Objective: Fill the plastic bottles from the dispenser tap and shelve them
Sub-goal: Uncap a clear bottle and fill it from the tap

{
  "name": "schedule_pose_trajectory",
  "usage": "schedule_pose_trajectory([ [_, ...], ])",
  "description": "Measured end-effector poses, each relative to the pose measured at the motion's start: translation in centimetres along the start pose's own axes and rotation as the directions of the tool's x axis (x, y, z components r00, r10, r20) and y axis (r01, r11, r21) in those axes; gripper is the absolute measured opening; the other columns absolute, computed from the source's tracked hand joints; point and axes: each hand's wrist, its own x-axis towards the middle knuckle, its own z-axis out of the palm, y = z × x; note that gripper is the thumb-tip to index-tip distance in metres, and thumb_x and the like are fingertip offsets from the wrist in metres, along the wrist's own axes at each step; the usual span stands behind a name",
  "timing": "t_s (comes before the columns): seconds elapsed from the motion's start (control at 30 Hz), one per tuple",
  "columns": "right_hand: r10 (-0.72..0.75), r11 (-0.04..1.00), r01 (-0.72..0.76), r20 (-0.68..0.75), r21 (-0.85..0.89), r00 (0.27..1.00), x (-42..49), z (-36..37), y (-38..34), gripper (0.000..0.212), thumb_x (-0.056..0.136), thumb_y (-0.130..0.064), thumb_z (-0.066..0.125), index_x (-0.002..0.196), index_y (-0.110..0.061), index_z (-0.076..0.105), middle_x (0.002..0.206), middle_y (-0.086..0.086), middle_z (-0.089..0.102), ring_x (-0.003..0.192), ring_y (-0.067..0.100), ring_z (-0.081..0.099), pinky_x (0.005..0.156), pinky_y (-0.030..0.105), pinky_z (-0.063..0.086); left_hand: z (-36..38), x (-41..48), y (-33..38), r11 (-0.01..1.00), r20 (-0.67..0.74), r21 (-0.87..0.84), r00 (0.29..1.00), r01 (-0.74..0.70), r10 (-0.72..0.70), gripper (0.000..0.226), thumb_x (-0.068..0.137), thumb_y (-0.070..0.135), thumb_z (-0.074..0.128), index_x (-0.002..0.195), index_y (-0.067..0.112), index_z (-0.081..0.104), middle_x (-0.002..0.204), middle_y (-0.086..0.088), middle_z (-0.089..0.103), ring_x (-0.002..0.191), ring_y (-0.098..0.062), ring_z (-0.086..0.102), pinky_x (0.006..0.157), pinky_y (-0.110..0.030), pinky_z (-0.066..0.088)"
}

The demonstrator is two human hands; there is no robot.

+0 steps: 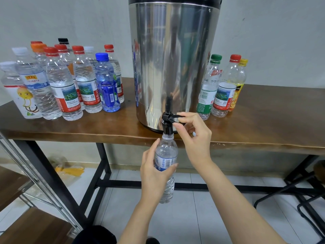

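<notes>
Here the left hand (154,173) wraps around the label of an uncapped plastic bottle (167,152), holding it upright below the table edge, its mouth right under the black tap (166,121); the right hand (195,138) pinches the tap's lever between thumb and forefinger; the steel dispenser (172,59) stands at the front edge of the wooden table (263,124); a cluster of capped bottles (70,85) stands to its left, three more (221,88) to its right; a shelf unit (26,191) sits low on the left; open floor lies beneath the bottle.

Wooden table (272,120), pale wall (263,32), tiled floor (184,217)
</notes>
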Motion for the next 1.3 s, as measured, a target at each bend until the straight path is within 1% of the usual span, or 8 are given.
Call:
schedule_pose_trajectory([
  [0.23,-0.047,0.997,0.055,0.125,-0.059,0.991,0.2,-1.2,0.5,0.017,0.092,-0.028,0.065,0.102,-0.014,0.067,0.119,-0.008,0.065,0.078,0.018,0.061,0.071,0.028,0.051,0.1,0.0,-0.3,1.000,0.000,-0.017,1.000,0.006,-0.006,0.091,0.068,0.007,0.088,0.131,0.054,0.044,0.121,0.028,0.049,0.117,0.001,0.056,0.100,-0.032,0.052],
  [0.43,-0.190,0.944,0.242,0.229,-0.225,0.955,1.0,-2.7,0.3,0.023,0.096,-0.019,0.058,0.109,-0.008,0.073,0.120,0.001,0.069,0.113,0.013,0.064,0.101,0.026,0.048,0.1,0.1,-0.5,0.999,0.002,-0.030,1.000,0.013,-0.013,0.091,0.067,0.006,0.088,0.132,0.053,0.045,0.122,0.025,0.049,0.116,0.002,0.056,0.098,-0.036,0.053],
  [0.57,-0.302,0.866,0.376,0.254,-0.329,0.919,1.6,-3.0,-0.3,0.018,0.092,-0.011,0.060,0.103,-0.006,0.075,0.113,0.004,0.072,0.102,0.018,0.068,0.095,0.018,0.049,0.1,0.2,-0.7,0.998,0.014,-0.051,1.000,0.022,-0.021,0.090,0.067,0.006,0.088,0.135,0.049,0.047,0.122,0.024,0.050,0.116,-0.003,0.058,0.097,-0.035,0.054],
  [0.73,-0.390,0.816,0.459,0.252,-0.351,0.886,1.9,-2.5,-0.5,0.016,0.091,-0.003,0.060,0.100,-0.005,0.074,0.107,0.004,0.073,0.092,0.018,0.069,0.073,0.034,0.059,0.1,0.2,-0.7,0.999,0.023,-0.043,1.000,0.008,-0.007,0.090,0.067,0.005,0.088,0.131,0.052,0.045,0.123,0.019,0.050,0.114,0.003,0.056,0.093,-0.020,0.051],
  [0.9,-0.405,0.769,0.505,0.312,-0.392,0.859,4.8,-1.0,-2.6,0.010,0.093,-0.010,0.063,0.093,-0.013,0.072,0.088,-0.005,0.069,0.076,0.015,0.060,0.061,0.032,0.052,0.0,0.3,-0.8,0.998,0.034,-0.057,0.999,0.015,-0.013,0.089,0.067,0.004,0.088,0.132,0.048,0.047,0.123,0.014,0.052,0.115,0.001,0.057,0.090,-0.011,0.047],
  [1.07,-0.099,0.903,0.230,0.345,-0.364,0.934,7.5,1.0,-3.5,0.032,0.090,-0.047,0.049,0.088,-0.027,0.073,0.081,-0.011,0.068,0.078,0.009,0.061,0.068,0.036,0.050,-0.1,0.4,-0.6,0.998,0.042,-0.063,0.999,0.016,-0.014,0.089,0.067,0.003,0.088,0.131,0.048,0.046,0.123,0.012,0.052,0.115,0.003,0.056,0.087,-0.009,0.047],
  [1.17,-0.059,0.960,0.140,0.312,-0.243,0.948,7.2,0.5,-3.0,0.019,0.090,-0.039,0.060,0.095,-0.030,0.076,0.090,-0.016,0.072,0.082,0.003,0.064,0.073,0.039,0.053,-0.2,0.3,-0.4,0.999,0.045,-0.054,0.999,0.008,-0.005,0.089,0.067,0.003,0.088,0.130,0.050,0.045,0.122,0.011,0.053,0.114,0.003,0.056,0.085,-0.007,0.047],
  [1.3,-0.009,0.971,0.076,0.280,-0.228,0.960,6.7,-1.1,-2.3,0.029,0.088,-0.044,0.062,0.109,-0.027,0.074,0.098,-0.015,0.070,0.077,0.005,0.057,0.068,0.028,0.048,-0.2,0.3,-0.5,0.998,0.049,-0.063,0.999,0.022,-0.019,0.089,0.067,0.004,0.088,0.129,0.051,0.046,0.123,0.013,0.052,0.115,-0.001,0.057,0.085,-0.010,0.048],
])
